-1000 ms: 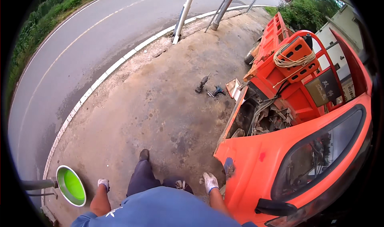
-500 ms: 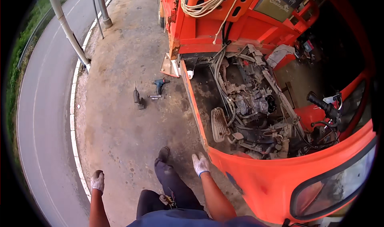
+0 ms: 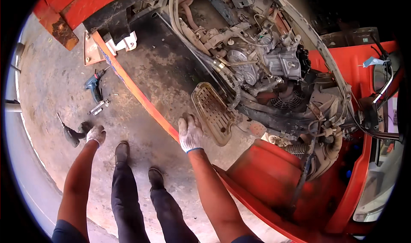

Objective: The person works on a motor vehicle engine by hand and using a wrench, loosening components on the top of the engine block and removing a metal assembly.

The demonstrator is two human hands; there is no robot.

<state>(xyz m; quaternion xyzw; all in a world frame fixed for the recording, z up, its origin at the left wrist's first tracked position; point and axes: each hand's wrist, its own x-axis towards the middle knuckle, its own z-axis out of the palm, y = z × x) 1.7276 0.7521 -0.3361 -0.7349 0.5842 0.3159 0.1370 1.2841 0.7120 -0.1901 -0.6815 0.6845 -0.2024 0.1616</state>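
Right hand (image 3: 191, 132) now at one rail (image 3: 144, 102)

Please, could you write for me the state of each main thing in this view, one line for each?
Left hand: gloved, fingers curled; grip unclear
Right hand: gloved, at the orange edge; grip unclear
Orange edge: paint scuffed
Blue drill: lying on the ground
Black drill: lying on the ground, long bit fitted
Engine: uncovered, dirty
Footplate: dirty

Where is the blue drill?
In the head view's left half, the blue drill lies on the ground, beyond the left hand and left of the orange strip.
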